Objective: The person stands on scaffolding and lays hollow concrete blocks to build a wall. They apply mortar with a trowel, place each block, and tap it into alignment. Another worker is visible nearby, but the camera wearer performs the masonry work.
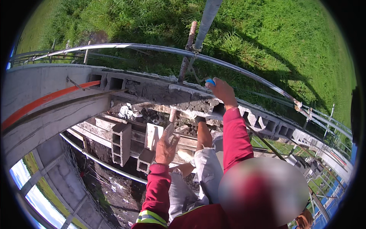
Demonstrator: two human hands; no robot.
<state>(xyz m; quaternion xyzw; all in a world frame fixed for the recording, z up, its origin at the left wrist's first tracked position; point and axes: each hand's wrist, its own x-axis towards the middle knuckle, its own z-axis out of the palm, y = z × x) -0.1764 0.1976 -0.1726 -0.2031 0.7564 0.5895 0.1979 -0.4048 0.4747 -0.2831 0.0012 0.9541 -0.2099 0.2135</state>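
Forward, reaching with right arm (236, 139) extended and right grip (223, 92) curled closed around a small blue object (210, 81) over the far edge of the block wall (190, 92); lower, holding left grip (166, 149) open and spread beside a pale board (153, 135).

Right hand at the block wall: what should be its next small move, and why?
Perhaps the right hand should draw the blue object inward, with a firm grip: the object, too small to identify, appears beyond the outer edge of the concrete hollow-block wall, against the grass.
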